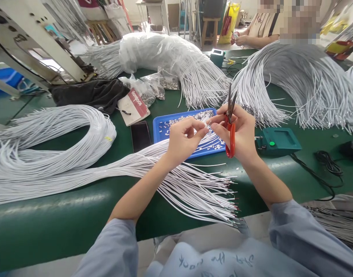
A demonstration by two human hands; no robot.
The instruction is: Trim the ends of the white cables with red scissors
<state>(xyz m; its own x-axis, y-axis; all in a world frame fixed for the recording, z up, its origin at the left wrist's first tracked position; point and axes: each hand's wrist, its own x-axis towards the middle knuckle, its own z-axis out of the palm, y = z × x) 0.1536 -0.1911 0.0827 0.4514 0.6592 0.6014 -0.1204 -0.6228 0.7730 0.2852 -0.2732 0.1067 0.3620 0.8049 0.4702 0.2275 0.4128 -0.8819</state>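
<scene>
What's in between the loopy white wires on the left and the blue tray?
In the head view, a dark phone lies between the looped white wires and the blue tray, with a notebook just beyond the phone.

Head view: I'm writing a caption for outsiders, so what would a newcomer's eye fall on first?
Probably the red-handled scissors in the right hand, just right of the picture's middle. Next come the big sheaves of white wires, arching over the far side of the green table and lying along its near left. The bright blue tray with small metal pieces then stands out, behind the left hand.
</scene>
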